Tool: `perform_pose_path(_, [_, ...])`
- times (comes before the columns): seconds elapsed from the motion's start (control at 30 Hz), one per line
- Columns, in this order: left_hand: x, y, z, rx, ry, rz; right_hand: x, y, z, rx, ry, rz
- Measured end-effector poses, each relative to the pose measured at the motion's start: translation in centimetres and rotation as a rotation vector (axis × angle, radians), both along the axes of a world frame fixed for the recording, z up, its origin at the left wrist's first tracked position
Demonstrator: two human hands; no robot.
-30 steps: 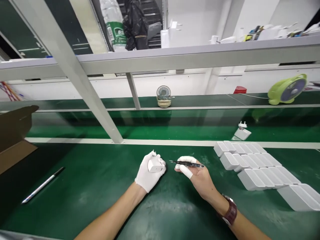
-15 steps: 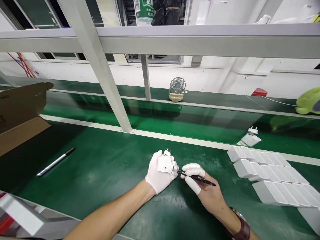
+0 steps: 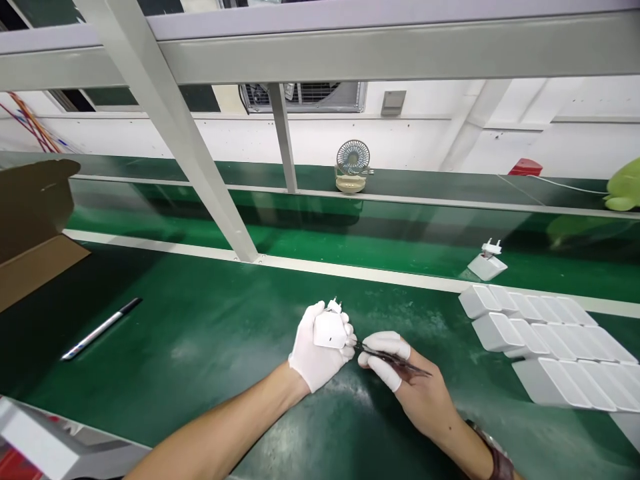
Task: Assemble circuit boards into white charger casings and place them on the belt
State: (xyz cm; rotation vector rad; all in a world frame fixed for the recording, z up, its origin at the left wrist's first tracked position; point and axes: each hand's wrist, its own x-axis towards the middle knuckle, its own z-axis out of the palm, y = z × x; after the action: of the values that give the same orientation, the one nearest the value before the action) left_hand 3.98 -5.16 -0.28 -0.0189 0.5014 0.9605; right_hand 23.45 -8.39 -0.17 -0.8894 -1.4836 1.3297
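Note:
My left hand (image 3: 316, 350), in a white glove, is closed round a small white charger (image 3: 330, 329) with its plug pins pointing up and away. My right hand (image 3: 407, 383), with white finger cots on thumb and forefinger, pinches dark tweezers (image 3: 387, 357). The tweezers' tip touches the charger's right lower edge. Both hands hover just above the green mat (image 3: 210, 340).
Rows of white chargers (image 3: 545, 347) lie at the right. One lone charger (image 3: 487, 261) sits on the green belt beyond. A silver pen (image 3: 100, 329) lies at the left, near a cardboard box (image 3: 30, 227). A small fan (image 3: 353, 167) stands at the back behind a slanted metal post (image 3: 185, 153).
My right hand has brought the tweezers leftward until their tip meets the charger. The view has tilted down and shifted slightly.

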Motion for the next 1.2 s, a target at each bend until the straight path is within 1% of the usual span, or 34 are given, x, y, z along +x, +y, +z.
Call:
perform_pose_path(0.07, [0.2,0.0,0.1,-0.013,0.014,-0.002,0.1,-0.2,-0.1,0.161,-0.060,-0.027])
perform_pose_path(0.13, [0.5,-0.1,0.2,-0.034,0.033,0.000,0.2,-0.4,-0.1,0.289,-0.098,-0.046])
perform_pose_path(0.23, [1.1,-0.3,0.6,-0.082,0.055,0.013,0.2,-0.6,0.1,0.383,-0.120,-0.033])
perform_pose_path(0.33, [1.6,-0.5,1.1,-0.148,0.056,0.039,0.3,-0.8,0.1,0.407,-0.141,0.004])
perform_pose_path(0.4, [1.9,-0.5,1.4,-0.181,0.060,0.055,0.2,-0.9,0.1,0.408,-0.143,0.001])
perform_pose_path(0.53, [2.3,-0.6,1.8,-0.196,0.113,0.088,0.1,-0.9,-0.2,0.448,-0.103,-0.030])
perform_pose_path(0.63, [2.4,-0.6,1.6,-0.181,0.116,0.076,0.0,-0.9,-0.5,0.472,-0.104,-0.030])
perform_pose_path(0.77, [2.1,-0.9,1.1,-0.115,0.042,0.033,0.0,-0.8,-0.6,0.500,-0.130,-0.036])
perform_pose_path(0.9, [1.9,-1.0,0.9,-0.121,-0.002,-0.016,0.0,-0.8,-0.6,0.509,-0.145,-0.037])
perform_pose_path(1.2, [2.2,-1.0,0.7,-0.077,0.068,0.005,0.0,-0.8,-0.8,0.513,-0.145,-0.015])
